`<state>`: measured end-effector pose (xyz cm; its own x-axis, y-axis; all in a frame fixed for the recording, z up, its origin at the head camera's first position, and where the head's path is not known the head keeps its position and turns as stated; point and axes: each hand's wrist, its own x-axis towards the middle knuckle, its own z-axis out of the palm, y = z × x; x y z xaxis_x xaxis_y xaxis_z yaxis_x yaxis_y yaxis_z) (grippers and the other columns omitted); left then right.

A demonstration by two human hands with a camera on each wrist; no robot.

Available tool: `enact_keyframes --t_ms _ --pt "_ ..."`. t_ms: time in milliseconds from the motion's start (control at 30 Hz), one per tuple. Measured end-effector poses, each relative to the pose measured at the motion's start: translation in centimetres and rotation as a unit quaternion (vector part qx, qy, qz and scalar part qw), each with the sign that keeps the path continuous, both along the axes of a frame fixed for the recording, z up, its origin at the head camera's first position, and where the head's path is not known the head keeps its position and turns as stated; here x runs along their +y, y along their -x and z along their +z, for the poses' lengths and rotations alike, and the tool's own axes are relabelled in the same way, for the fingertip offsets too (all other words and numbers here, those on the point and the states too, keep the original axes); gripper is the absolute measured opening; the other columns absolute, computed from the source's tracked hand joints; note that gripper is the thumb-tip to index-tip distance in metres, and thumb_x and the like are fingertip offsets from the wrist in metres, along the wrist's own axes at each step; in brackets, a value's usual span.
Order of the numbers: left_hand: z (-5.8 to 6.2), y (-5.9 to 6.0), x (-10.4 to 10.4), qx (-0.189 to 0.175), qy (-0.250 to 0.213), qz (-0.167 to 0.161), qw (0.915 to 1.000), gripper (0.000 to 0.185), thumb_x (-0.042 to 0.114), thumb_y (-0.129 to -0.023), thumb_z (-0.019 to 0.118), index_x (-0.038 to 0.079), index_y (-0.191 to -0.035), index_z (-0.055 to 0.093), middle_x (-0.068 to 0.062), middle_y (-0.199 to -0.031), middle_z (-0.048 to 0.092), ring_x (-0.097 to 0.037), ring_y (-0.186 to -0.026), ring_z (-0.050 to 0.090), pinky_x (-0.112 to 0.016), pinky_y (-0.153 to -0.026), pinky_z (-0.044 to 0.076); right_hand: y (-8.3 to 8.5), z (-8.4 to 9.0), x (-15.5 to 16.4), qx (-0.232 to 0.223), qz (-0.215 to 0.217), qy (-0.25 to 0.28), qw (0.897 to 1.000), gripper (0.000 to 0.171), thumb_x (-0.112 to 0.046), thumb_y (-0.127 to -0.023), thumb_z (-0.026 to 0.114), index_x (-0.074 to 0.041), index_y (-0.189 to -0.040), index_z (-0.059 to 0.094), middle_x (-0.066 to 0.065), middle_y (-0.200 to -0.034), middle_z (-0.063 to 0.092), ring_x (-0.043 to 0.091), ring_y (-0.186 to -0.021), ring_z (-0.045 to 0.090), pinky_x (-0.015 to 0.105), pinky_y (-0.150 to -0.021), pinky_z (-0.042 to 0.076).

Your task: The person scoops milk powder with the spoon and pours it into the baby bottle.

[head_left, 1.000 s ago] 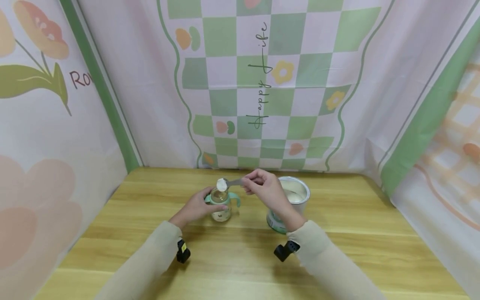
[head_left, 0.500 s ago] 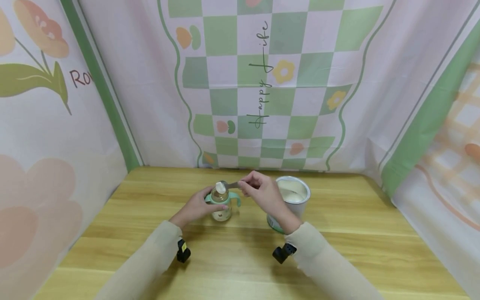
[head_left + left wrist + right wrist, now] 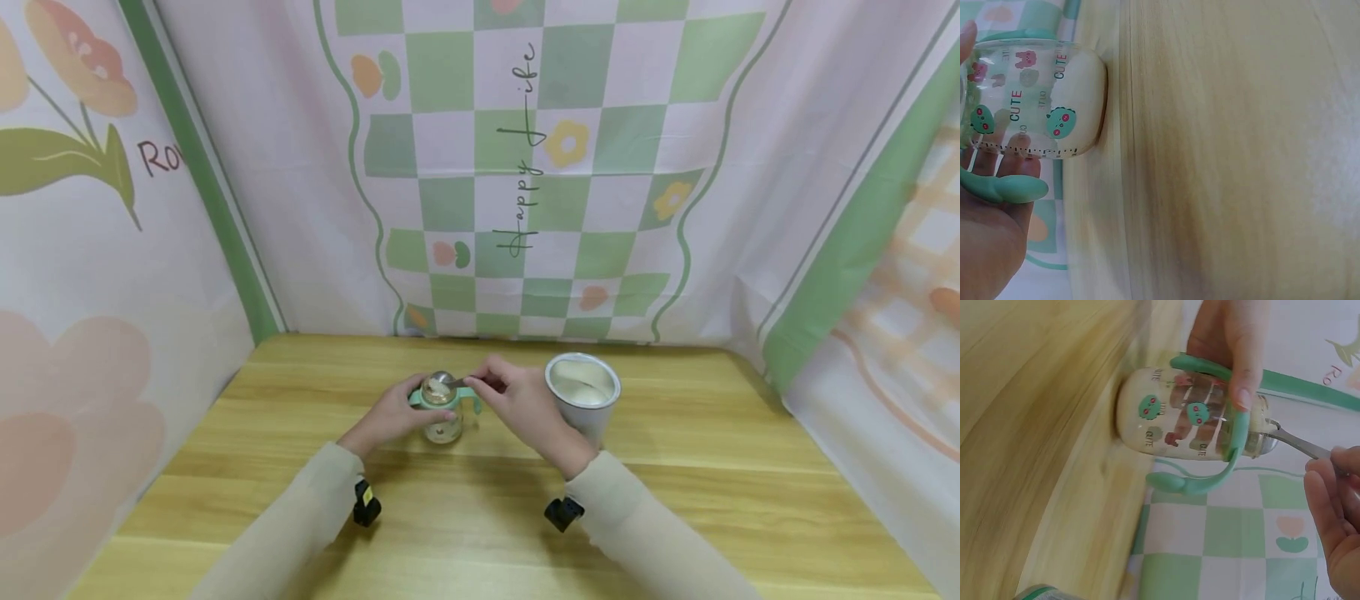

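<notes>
On my left wrist feed the edge crops away the top of the bottle [image 3: 1038, 94] and part of the left hand [image 3: 988, 244]. From the head camera its print [image 3: 441, 430] is too small for me to read. The spoon's [image 3: 1302, 446] grip end vanishes inside the right hand [image 3: 1341, 525], itself cut by my right wrist view, and I can't tell whether the white powder [image 3: 437, 386] lies on the bowl. That hand hides the lower side of the tin [image 3: 600, 423]; both sleeves [image 3: 660, 525] run off the bottom.
</notes>
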<state>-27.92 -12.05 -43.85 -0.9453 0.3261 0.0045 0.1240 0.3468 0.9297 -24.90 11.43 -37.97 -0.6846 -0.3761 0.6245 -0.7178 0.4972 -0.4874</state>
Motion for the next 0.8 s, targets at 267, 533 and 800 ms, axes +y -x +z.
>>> enact_keyframes --t_ms 267,533,800 --pt "0.04 -0.05 0.09 0.004 0.007 0.003 1.0 0.077 0.043 -0.08 0.085 0.021 -0.146 0.051 -0.002 -0.128 0.063 -0.024 -0.118 0.058 -0.054 -0.105 0.041 -0.17 -0.14 -0.19 0.104 0.003 -0.054 0.993 0.005 -0.011 -0.093 0.074 -0.012 -0.089 0.07 -0.004 -0.08 0.071 0.003 -0.068 0.064 0.016 -0.06 0.052" --pt "-0.17 -0.06 0.0 0.004 0.008 0.005 0.9999 0.077 0.042 -0.081 0.085 0.022 -0.146 0.05 -0.002 -0.127 0.063 -0.024 -0.116 0.059 -0.055 -0.103 0.042 -0.42 -0.2 0.09 0.189 0.014 -0.12 0.974 0.012 -0.009 -0.087 0.08 -0.012 -0.089 0.068 -0.004 -0.077 0.069 0.004 -0.064 0.062 0.016 -0.056 0.051" --pt "-0.04 -0.09 0.0 -0.004 -0.007 0.004 1.0 0.076 0.041 -0.08 0.085 0.021 -0.145 0.051 -0.001 -0.128 0.063 -0.025 -0.119 0.057 -0.055 -0.107 0.039 -0.92 -0.25 0.31 0.264 0.014 -0.181 0.947 0.016 -0.008 -0.085 0.08 -0.011 -0.086 0.065 -0.002 -0.069 0.062 0.008 -0.059 0.058 0.018 -0.052 0.049"
